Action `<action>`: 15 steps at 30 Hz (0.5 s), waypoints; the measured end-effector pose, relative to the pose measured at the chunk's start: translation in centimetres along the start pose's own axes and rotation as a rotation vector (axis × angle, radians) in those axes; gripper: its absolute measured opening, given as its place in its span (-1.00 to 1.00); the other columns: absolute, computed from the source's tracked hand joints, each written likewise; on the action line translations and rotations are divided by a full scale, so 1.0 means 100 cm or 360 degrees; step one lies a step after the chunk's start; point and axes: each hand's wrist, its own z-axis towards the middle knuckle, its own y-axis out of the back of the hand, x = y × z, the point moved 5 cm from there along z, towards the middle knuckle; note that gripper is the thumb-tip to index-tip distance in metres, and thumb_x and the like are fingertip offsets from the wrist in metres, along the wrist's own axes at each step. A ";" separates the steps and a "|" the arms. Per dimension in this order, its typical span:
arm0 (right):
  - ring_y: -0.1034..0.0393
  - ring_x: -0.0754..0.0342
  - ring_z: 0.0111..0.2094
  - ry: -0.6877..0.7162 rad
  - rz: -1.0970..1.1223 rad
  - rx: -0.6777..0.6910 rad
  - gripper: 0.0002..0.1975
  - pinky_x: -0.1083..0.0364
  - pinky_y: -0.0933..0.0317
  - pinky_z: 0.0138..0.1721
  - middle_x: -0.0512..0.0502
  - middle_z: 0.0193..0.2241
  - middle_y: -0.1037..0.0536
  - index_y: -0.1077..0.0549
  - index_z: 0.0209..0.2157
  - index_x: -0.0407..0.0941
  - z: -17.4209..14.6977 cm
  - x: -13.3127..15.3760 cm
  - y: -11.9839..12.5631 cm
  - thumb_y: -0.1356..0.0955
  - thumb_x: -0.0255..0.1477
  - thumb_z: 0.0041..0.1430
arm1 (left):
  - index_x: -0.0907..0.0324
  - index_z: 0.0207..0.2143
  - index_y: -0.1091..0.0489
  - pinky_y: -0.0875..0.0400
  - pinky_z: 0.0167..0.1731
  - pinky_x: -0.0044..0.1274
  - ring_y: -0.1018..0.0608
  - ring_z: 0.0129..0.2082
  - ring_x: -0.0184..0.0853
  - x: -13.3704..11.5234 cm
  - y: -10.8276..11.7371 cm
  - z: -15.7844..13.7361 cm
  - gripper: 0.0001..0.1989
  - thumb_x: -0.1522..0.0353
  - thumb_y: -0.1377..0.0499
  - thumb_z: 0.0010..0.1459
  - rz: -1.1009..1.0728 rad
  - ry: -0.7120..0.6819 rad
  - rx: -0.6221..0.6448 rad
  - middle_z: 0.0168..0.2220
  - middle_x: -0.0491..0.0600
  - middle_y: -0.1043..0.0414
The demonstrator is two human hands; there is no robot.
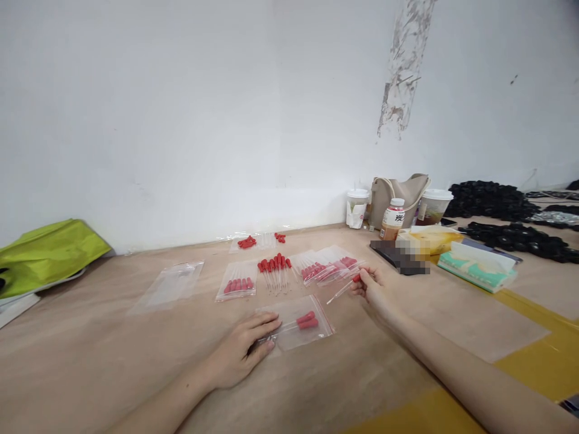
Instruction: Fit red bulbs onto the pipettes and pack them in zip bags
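Note:
My right hand pinches a dropper by its red rubber bulb; its thin clear tube points down and left. My left hand grips the left end of a clear zip-lock bag, fingers on top and thumb at the near side. Two red-bulbed droppers lie inside that bag, their bulbs towards its red-lined opening on the right. Just beyond is a loose pile of red-bulbed droppers. A filled bag of droppers lies left of the pile, and several overlapping filled bags lie right of it.
Flat clear bags lie at left, near a yellow-green bag. More red bulbs in plastic lie by the wall. At right stand a bottle, lidded cups, a beige handbag, a phone and a tissue pack.

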 end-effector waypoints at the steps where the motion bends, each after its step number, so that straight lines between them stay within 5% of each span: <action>1: -0.28 0.23 -0.64 -0.0028 -0.0017 0.0005 -0.79 0.23 -0.23 -0.61 0.12 -0.60 -0.35 -0.19 -0.38 -0.06 0.000 -0.003 0.000 -0.32 -0.34 -0.04 | -0.01 0.08 -0.12 -0.12 0.05 -0.32 -0.20 0.09 -0.27 0.000 0.000 0.000 -0.62 0.25 0.07 0.20 0.0002 0.0004 0.0004 0.11 -0.08 -0.14; 15: -0.33 0.20 -0.60 -0.0224 0.0014 0.0279 -0.84 0.18 -0.27 -0.53 0.09 -0.59 -0.36 -0.16 -0.34 -0.06 -0.022 -0.024 -0.022 -0.28 -0.38 0.03 | -0.01 0.08 -0.12 -0.10 0.06 -0.33 -0.17 0.11 -0.28 -0.001 -0.001 0.000 -0.63 0.25 0.09 0.21 0.0014 0.0037 0.0038 0.12 -0.10 -0.11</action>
